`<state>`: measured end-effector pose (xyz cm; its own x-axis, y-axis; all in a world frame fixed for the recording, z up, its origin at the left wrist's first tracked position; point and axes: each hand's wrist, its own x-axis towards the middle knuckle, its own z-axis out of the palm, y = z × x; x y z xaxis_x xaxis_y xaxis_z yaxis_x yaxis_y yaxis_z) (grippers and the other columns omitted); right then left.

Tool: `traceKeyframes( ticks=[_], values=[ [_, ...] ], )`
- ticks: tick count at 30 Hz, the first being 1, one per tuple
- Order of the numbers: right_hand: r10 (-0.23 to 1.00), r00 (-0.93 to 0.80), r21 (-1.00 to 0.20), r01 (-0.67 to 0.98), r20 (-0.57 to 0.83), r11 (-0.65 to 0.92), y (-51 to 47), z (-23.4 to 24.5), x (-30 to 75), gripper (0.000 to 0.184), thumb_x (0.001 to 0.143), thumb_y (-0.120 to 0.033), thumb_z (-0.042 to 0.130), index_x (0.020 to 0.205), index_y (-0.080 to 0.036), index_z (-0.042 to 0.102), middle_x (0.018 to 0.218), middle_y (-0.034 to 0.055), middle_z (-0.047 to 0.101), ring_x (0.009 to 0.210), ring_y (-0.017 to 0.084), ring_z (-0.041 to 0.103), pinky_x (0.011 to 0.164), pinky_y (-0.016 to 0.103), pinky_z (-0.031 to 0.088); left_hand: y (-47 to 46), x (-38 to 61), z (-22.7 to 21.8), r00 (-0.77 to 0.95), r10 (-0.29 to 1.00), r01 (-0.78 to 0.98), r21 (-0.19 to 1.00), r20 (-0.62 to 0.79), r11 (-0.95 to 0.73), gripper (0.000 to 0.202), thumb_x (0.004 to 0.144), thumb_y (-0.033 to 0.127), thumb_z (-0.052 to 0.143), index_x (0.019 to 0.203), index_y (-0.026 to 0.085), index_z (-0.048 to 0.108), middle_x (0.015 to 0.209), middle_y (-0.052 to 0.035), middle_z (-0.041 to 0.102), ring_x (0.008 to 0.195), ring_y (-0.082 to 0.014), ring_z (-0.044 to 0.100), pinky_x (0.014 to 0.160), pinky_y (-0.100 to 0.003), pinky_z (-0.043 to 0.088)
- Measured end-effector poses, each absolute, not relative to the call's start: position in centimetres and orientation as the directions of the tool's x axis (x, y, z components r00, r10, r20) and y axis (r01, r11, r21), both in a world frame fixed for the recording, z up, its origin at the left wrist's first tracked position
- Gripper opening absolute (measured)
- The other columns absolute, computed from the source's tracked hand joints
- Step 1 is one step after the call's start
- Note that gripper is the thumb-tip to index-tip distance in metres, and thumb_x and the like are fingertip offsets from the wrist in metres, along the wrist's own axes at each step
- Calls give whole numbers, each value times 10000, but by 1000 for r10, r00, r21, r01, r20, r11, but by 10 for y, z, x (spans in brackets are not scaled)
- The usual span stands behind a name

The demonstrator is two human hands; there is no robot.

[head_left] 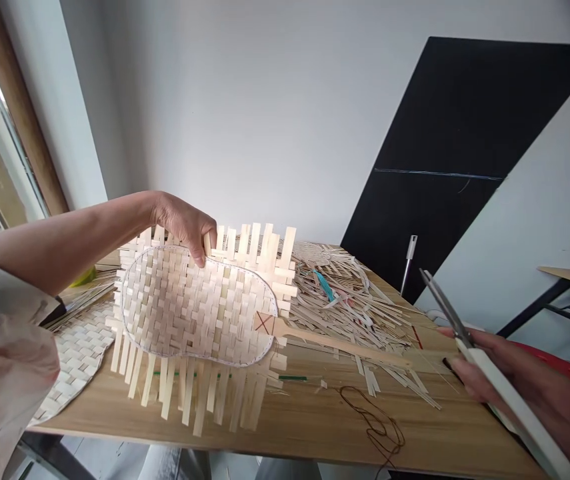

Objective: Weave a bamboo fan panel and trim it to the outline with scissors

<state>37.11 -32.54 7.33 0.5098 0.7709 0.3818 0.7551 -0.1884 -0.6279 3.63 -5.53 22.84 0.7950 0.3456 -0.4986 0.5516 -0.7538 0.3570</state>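
My left hand (179,227) grips a strip at the edge of the woven mat (195,307), which sits on the wood table (305,427). My right hand (529,380) holds the scissors (505,397) up over the table's far right side. Loose strips (349,313) lie in a heap beside the mat, and a dark string (372,420) lies near the front edge. A black board (445,160) stands by the white wall (245,120).

Our left arm (59,243) reaches in from the left side, almost level, with the wrist bent gently downward. Our left hand (182,227) arches over, its fingers (199,243) pointing down and pinched closed. Our right hand (539,400) sits low at the right edge, partly cut off by the frame, its fingers (467,383) curled in a firm grip
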Motion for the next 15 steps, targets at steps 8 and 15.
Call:
traceKeyframes(
  ticks=[8, 15],
  values=[
    [943, 277, -851, 525, 183, 11, -314, 41, 306, 461, 679, -432, 662, 1082, -210, 629, 1037, 105, 655, 971, 283, 606, 781, 318, 525, -56, 27, 231, 865, 292, 474, 472, -409, -743, 187, 687, 259, 687, 775, 97, 717, 724, -57, 694, 689, -140, 587, 703, -249, 445],
    [979, 159, -879, 476, 124, 34, -317, 37, 274, 541, 722, -432, 649, 1201, -199, 554, 1017, 97, 613, 920, 237, 590, 813, 313, 507, -60, 19, 223, 870, 305, 477, 507, -387, -718, 174, 678, 263, 666, 728, 101, 702, 692, -23, 683, 701, -128, 582, 650, -195, 435]
  ],
)
